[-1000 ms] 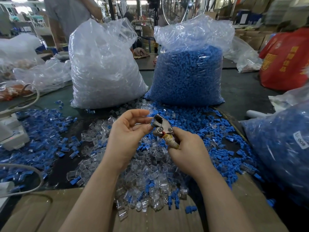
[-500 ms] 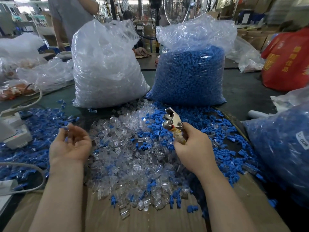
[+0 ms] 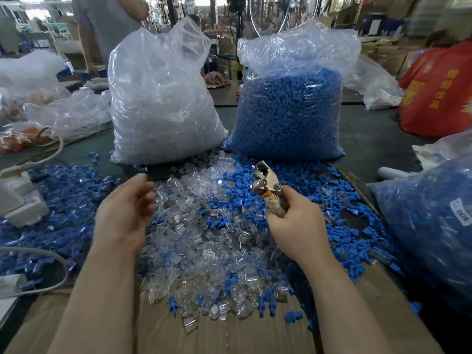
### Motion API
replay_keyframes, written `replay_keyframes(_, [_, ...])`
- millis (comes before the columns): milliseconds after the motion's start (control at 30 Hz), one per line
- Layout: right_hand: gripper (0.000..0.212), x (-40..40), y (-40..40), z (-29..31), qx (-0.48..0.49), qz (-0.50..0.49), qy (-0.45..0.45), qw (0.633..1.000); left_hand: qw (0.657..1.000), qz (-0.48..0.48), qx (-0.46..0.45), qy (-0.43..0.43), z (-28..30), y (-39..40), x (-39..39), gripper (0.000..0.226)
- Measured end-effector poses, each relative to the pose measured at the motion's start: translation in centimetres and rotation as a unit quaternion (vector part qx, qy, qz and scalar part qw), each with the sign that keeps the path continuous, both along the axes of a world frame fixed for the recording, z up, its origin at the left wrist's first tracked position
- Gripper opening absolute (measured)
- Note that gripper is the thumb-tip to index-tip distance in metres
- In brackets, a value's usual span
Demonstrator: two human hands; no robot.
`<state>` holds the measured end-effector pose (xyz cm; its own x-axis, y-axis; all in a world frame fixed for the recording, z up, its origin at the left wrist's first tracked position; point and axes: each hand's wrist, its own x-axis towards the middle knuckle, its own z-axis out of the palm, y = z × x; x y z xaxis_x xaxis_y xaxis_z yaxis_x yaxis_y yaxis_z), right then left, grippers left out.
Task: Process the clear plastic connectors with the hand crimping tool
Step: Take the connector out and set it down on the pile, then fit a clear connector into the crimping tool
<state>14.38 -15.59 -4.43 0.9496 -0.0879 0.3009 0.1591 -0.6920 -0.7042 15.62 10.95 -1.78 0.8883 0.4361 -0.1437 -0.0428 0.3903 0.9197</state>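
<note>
A heap of clear plastic connectors [image 3: 204,241] mixed with small blue parts covers the table in front of me. My right hand [image 3: 296,226] grips the taped handles of the metal hand crimping tool [image 3: 265,182], whose jaws point up and away over the heap. My left hand [image 3: 125,213] hovers at the heap's left edge, blurred, fingers loosely curled, with nothing visible in it.
A tall bag of clear connectors [image 3: 163,98] and a bag of blue parts [image 3: 291,103] stand behind the heap. Another blue-filled bag [image 3: 429,226] sits right. Loose blue parts [image 3: 63,200], a white device [image 3: 20,200] and cables lie left. A person [image 3: 107,26] stands behind. Cardboard [image 3: 229,333] lies near me.
My left hand left the tool's jaws, swung out left over the blue parts, then came back toward the clear heap. The right hand with the tool shifted slightly right and up.
</note>
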Motion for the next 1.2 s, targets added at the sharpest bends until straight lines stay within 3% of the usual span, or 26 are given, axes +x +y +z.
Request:
replay_keyframes(33, [0.009, 0.0, 0.0, 0.0, -0.001, -0.001, 0.001, 1.000, 0.987, -0.040, 0.154, 0.009, 0.0, -1.1, 0.0, 0.004])
replay_keyframes(100, [0.008, 0.0, 0.0, 0.0, -0.003, -0.002, 0.002, 1.000, 0.919, -0.112, 0.379, 0.005, -0.1, -3.6, -0.1, 0.005])
replay_keyframes(200, [0.007, -0.1, 0.0, 0.0, -0.002, 0.001, -0.001, 1.000, 0.815, -0.140, 0.561, 0.038, -1.3, -5.6, 0.1, 0.012])
replay_keyframes(300, [0.012, -0.1, 0.1, 0.0, 0.002, 0.008, 0.004, 1.000, 0.750, -0.130, 0.646, 0.055, -2.3, -6.2, 0.6, 0.022])
replay_keyframes(500, [0.015, 0.0, 0.3, -0.1, 0.014, 0.005, 0.007, 1.000, 0.684, -0.174, 0.706, 0.063, -2.2, -5.9, 0.7, 0.039])
replay_keyframes(767, [0.011, 0.0, 0.5, -0.1, 0.013, 0.012, 0.009, 1.000, 0.680, -0.183, 0.707, 0.072, -2.0, -5.6, 0.6, 0.017])
replay_keyframes(833, [0.005, 0.0, 0.5, -0.1, 0.017, 0.017, 0.011, 1.000, 0.710, -0.191, 0.674, 0.066, -1.9, -5.9, 0.6, 0.020])
replay_keyframes(933, [0.013, 0.1, 0.6, 0.0, 0.030, 0.031, 0.004, 0.999, 0.759, -0.199, 0.617, 0.056, -1.5, -6.5, 0.7, 0.019])
replay_keyframes(1200, [0.016, 0.2, 0.7, 0.1, 0.021, 0.028, 0.006, 0.999, 0.706, -0.224, 0.666, 0.091, -1.6, -5.5, 0.7, 0.019])
